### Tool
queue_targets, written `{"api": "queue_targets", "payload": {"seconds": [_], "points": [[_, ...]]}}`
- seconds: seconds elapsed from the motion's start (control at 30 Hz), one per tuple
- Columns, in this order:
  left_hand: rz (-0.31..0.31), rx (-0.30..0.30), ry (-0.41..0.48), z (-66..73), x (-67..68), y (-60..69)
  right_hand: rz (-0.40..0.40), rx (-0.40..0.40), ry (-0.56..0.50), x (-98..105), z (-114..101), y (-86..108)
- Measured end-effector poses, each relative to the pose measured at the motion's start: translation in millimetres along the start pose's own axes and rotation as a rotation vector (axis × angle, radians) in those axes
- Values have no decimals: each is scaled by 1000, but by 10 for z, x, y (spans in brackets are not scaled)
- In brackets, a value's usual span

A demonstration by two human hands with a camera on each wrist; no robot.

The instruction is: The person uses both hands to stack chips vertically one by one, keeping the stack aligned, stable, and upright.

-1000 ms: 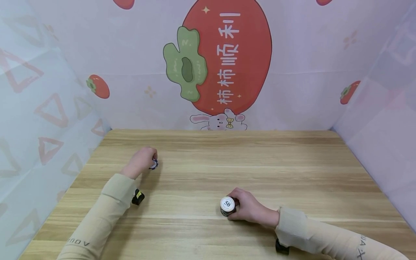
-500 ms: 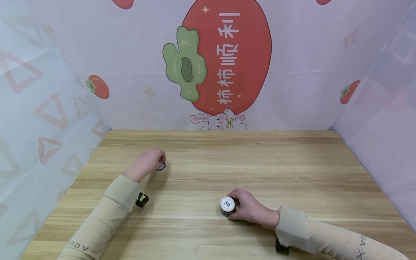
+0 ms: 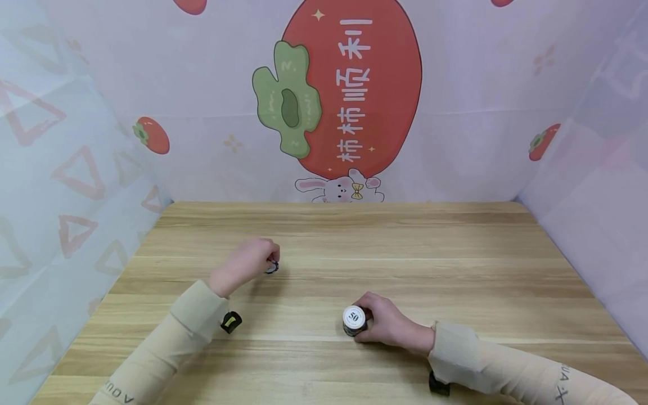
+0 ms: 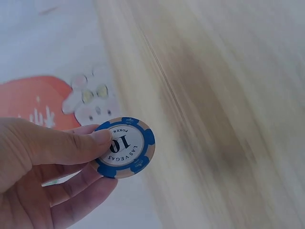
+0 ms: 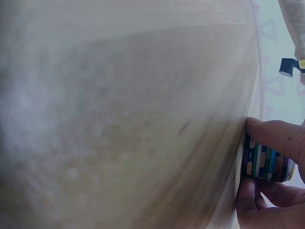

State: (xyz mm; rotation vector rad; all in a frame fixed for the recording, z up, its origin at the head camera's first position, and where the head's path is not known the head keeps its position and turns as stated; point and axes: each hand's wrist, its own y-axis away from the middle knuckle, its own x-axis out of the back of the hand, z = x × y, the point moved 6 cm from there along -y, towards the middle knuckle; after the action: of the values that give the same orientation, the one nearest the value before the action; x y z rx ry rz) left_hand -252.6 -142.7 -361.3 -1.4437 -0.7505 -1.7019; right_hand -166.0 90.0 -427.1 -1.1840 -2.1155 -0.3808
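Observation:
Between thumb and fingers my left hand [image 3: 247,264] pinches one poker chip [image 4: 131,151]. It is blue and tan, with a white centre reading 10, "LAS VEGAS" and "POKER". The left wrist view has this chip held up off the table. My right hand [image 3: 388,322] grips a stack of poker chips [image 3: 354,318] from its right side, thumb and fingers on opposite sides. The top chip is white and reads 50. Striped edges of several colours show along the stack [image 5: 267,161] in the right wrist view. The stack stands upright on the table, right of centre.
Both hands are over a wooden table [image 3: 455,253]. A cloth backdrop [image 3: 212,163] with a big red fruit print rises behind its far edge, and printed cloth hangs at both sides. Small black wrist cameras hang below the left cuff [image 3: 199,308] and the right cuff [image 3: 454,353].
My left hand has moved right and slightly toward me with the chip, nearer to the stack. The right hand and the stack have stayed in place.

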Motion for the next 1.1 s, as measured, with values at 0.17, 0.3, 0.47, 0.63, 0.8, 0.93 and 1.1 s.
{"api": "queue_targets", "payload": {"seconds": [0.17,0.3,0.47,0.63,0.8,0.93,1.1], "points": [[-2,-52,-2,207,20,14,4,4,-1,-1,-8,8],[-10,-82,-15,352,25,25,3,2,1,-3,-7,9],[-6,-142,-28,535,35,50,-4,-14,7,-13,2,7],[-11,-198,-5,682,32,69,-2,-12,5,-12,0,5],[-52,-208,46,775,7,47,1,-9,13,-3,-5,5],[-107,-190,134,820,-25,28,-3,-14,17,-7,-5,3],[-156,-204,290,851,-93,-1,-6,-19,20,-8,-10,-3]]}}
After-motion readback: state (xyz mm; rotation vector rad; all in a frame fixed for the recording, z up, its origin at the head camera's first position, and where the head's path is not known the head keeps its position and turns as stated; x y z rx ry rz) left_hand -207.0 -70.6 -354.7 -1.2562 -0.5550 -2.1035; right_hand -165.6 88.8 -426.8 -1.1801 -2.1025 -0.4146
